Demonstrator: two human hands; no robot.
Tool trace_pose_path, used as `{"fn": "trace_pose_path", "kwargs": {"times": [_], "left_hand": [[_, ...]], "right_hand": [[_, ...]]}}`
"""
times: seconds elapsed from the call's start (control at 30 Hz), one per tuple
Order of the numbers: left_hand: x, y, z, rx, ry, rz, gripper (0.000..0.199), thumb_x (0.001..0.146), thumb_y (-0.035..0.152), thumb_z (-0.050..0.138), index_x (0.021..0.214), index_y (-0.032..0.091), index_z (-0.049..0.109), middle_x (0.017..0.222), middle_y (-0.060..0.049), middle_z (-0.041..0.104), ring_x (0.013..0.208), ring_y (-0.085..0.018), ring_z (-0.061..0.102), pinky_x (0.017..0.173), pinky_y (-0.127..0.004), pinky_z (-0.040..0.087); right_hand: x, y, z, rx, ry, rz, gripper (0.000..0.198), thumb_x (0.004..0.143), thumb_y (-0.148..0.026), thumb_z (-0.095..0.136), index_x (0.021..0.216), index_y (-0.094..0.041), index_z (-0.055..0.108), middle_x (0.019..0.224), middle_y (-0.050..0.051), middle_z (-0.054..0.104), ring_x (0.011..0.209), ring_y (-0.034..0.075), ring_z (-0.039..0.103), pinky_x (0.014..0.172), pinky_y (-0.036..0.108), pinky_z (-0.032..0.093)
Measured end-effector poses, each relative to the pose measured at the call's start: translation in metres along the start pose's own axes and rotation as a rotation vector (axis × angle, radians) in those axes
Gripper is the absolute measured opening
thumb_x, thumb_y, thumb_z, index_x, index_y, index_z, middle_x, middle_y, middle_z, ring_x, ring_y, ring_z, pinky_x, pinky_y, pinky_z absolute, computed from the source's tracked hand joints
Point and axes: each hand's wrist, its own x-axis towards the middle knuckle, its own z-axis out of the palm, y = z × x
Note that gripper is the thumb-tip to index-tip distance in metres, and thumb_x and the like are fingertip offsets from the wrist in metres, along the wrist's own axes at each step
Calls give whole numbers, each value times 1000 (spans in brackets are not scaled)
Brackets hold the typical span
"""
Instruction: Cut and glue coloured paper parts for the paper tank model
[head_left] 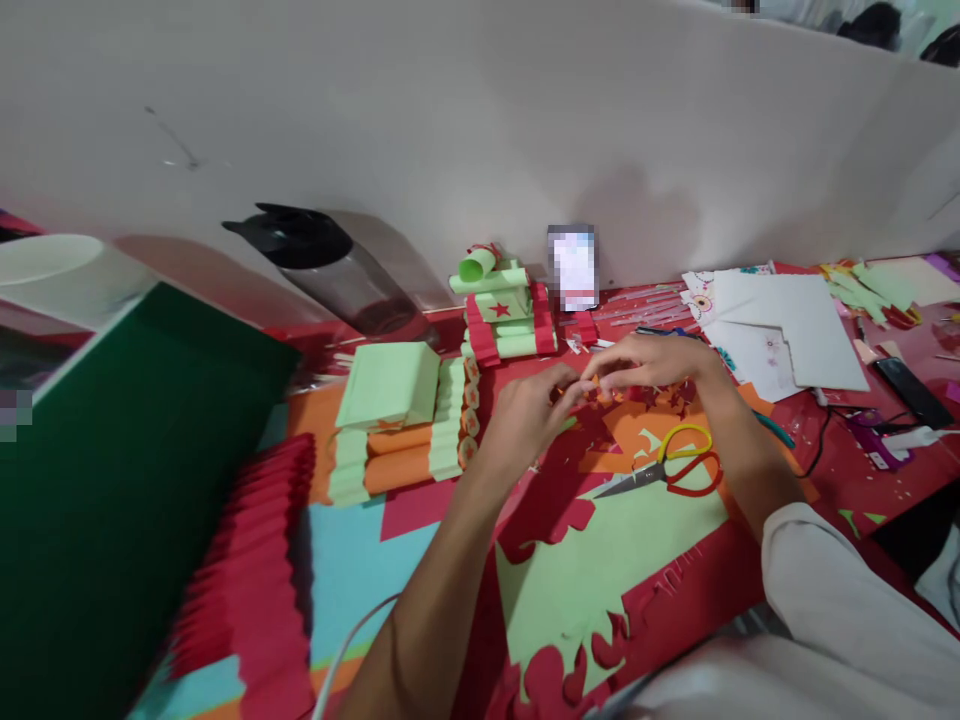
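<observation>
My left hand [531, 412] and my right hand [643, 360] meet over the red table, thumbs and fingertips pinched close together. Something small may be between them, with orange showing at the fingertips, but I cannot make out what it is. Below my right hand lie orange paper [628, 425] and small red paper cut-outs [679, 395]. Scissors [666, 468] with one yellow and one red handle loop rest on a light green paper sheet [622, 545], near my right forearm. Behind my hands stands a light green paper tank model [504, 308] with a red star and red strips.
Left of my hands sits a green and orange paper model [397, 425]. Pleated red paper [259, 570], a dark green board [142, 480] and a black-topped bottle [330, 265] are farther left. A phone [574, 268] leans on the wall. White cards [787, 330] lie right.
</observation>
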Motion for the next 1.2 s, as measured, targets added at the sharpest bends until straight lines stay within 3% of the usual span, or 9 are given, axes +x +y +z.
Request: {"fn": "trace_pose_path", "kwargs": {"times": [0.13, 0.23, 0.37, 0.5, 0.6, 0.77, 1.03, 1.1, 1.2], "left_hand": [[-2, 1, -4, 213, 50, 13, 36, 105, 46, 51, 91, 20, 72, 74, -5, 74, 66, -19, 63, 64, -27, 37], [-1, 0, -8, 303, 22, 70, 37, 107, 44, 47, 94, 20, 73, 78, -7, 75, 70, -20, 65, 64, -28, 36], [0, -1, -12, 345, -248, 65, 32, 106, 34, 46, 103, 22, 75, 89, -9, 78, 81, -24, 70, 67, -29, 40], [0, -1, 0, 298, -585, 77, 24, 101, 26, 51, 110, 24, 73, 114, -8, 79, 100, -24, 73, 73, -29, 45], [-3, 0, 16, 321, -717, 36, 26, 92, 24, 65, 117, 23, 68, 128, -8, 75, 110, -26, 71, 75, -28, 48], [-5, 1, 27, 325, -740, 26, 27, 89, 18, 63, 116, 22, 66, 125, -9, 75, 106, -25, 70, 73, -29, 46], [-3, 3, 12, 380, -817, -41, 14, 89, 18, 58, 101, 23, 63, 98, -6, 73, 81, -22, 64, 61, -30, 33], [-3, -1, 6, 392, -796, -64, 14, 89, 18, 58, 101, 23, 62, 98, -6, 73, 80, -21, 64, 62, -29, 33], [-7, -10, -10, 414, -663, -125, 10, 93, 18, 55, 99, 23, 62, 94, -6, 73, 78, -21, 64, 62, -30, 34]], "right_hand": [[-6, -5, -1, 61, 13, -34, 33, 105, -39, 61, 128, -17, 70, 99, 7, 79, 89, 17, 71, 75, 26, 50], [-8, -6, -3, 66, 24, -27, 32, 105, -39, 62, 126, -16, 70, 99, 7, 78, 88, 18, 71, 75, 27, 49], [-7, 1, -5, -60, 12, 68, 29, 104, -38, 62, 123, -18, 70, 105, 7, 79, 87, 18, 69, 77, 28, 48], [3, 15, 1, -335, -102, 355, 20, 99, -31, 68, 113, -17, 73, 108, 8, 78, 84, 17, 67, 73, 26, 44], [13, 21, 8, -461, -207, 499, 20, 92, -26, 74, 111, -17, 73, 108, 8, 78, 88, 19, 66, 69, 25, 40], [20, 23, 13, -490, -273, 577, 26, 85, -19, 75, 111, -17, 76, 107, 7, 78, 89, 20, 68, 66, 27, 41], [20, 27, 13, -429, -369, 540, 15, 85, -17, 72, 98, -15, 78, 98, 7, 78, 79, 18, 65, 63, 27, 37], [20, 27, 12, -413, -365, 529, 19, 86, -23, 73, 102, -14, 78, 96, 7, 77, 77, 17, 64, 63, 27, 38], [19, 28, 12, -390, -363, 517, 22, 85, -27, 75, 104, -15, 77, 89, 5, 74, 72, 16, 61, 62, 27, 38]]}}
